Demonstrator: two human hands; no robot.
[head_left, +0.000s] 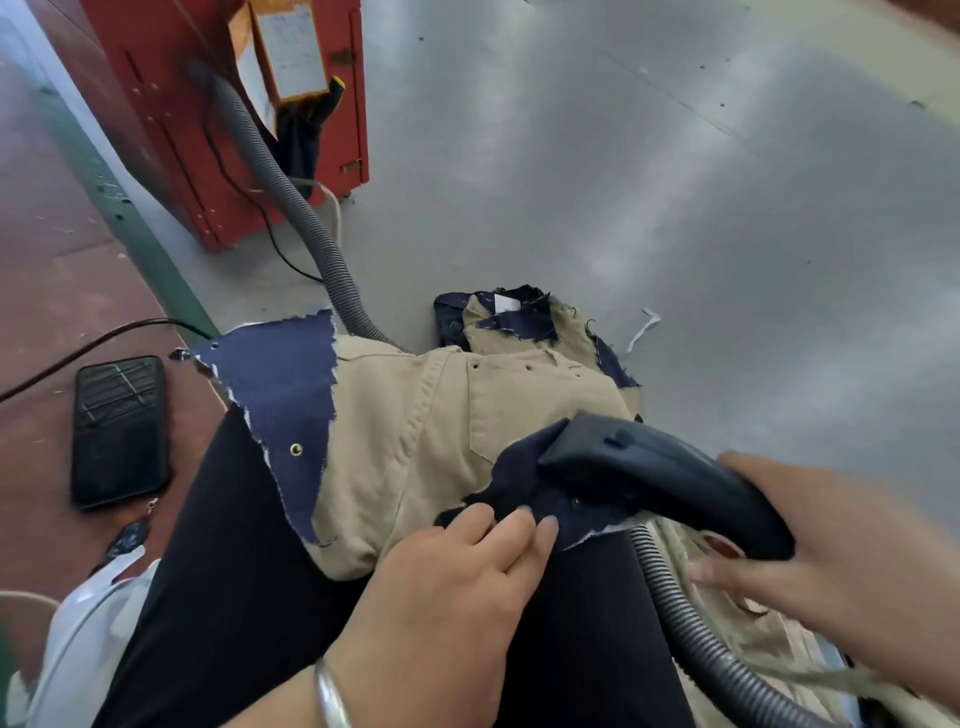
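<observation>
Two hands work: the right hand (841, 551) grips the suction nozzle (623, 462), and the left hand (457, 577) presses straight fingers on the navy flap (519, 480) of the garment (405, 431) on the lap. If that pressure slackens, suction could swallow the frayed flap.

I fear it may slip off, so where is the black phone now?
In the head view the black phone lies at the left on the reddish-brown surface, beside the dark trouser leg and near a black cable.
</observation>
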